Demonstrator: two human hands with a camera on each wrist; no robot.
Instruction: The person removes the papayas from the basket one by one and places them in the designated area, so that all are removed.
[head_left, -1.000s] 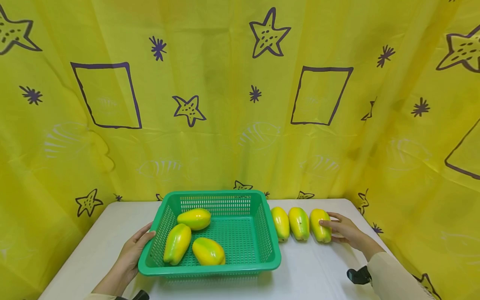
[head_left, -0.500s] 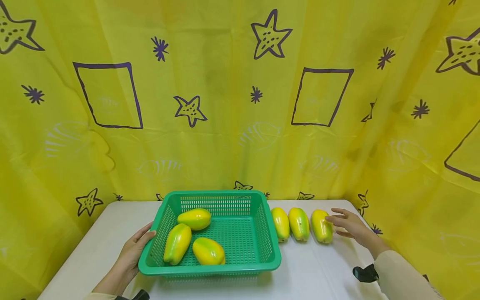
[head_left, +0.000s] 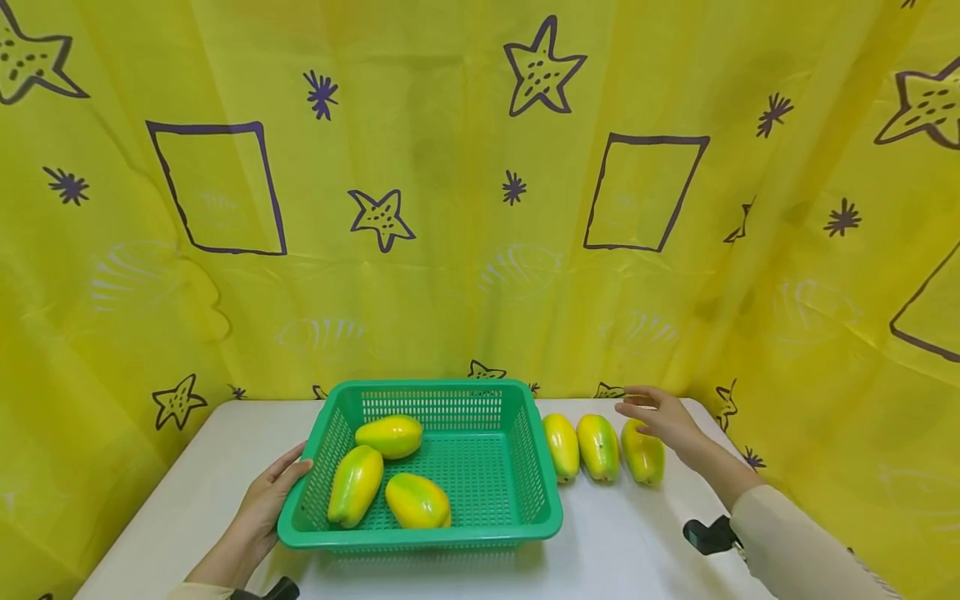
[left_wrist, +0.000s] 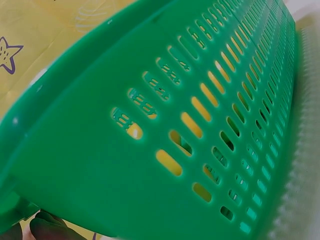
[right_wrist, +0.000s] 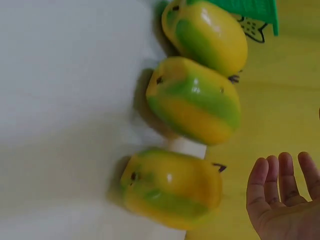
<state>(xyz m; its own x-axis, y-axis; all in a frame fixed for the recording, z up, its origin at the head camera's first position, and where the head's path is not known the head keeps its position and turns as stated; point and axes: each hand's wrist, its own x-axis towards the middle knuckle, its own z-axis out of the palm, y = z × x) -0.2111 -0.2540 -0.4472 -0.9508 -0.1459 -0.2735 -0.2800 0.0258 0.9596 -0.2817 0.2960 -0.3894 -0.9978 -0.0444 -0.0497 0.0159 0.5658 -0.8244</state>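
A green plastic basket [head_left: 420, 538] with slotted walls stands on the table, and three yellow-green papayas lie in its left half: one at the back [head_left: 389, 437], one at the left [head_left: 355, 486] and one in front [head_left: 417, 502]. My left hand [head_left: 258, 512] grips the basket's left rim; in the left wrist view only dark fingertips [left_wrist: 47, 227] show below the rim. To the right of the basket lie three more papayas in a row, [head_left: 561, 448] [head_left: 597, 448] [head_left: 643, 457]. My right hand [head_left: 667, 423] hovers over the far end of the rightmost one, fingers extended and holding nothing.
The table [head_left: 600, 542] has a white cover. A yellow curtain [head_left: 450, 292] with starfish drawings hangs close behind and along the sides. Each wrist carries a black mount, one of them at the right sleeve [head_left: 708, 537].
My right hand has let go of the rightmost papaya, first drawing back right, then moving up and left above its far end. My left hand and the basket have stayed put.
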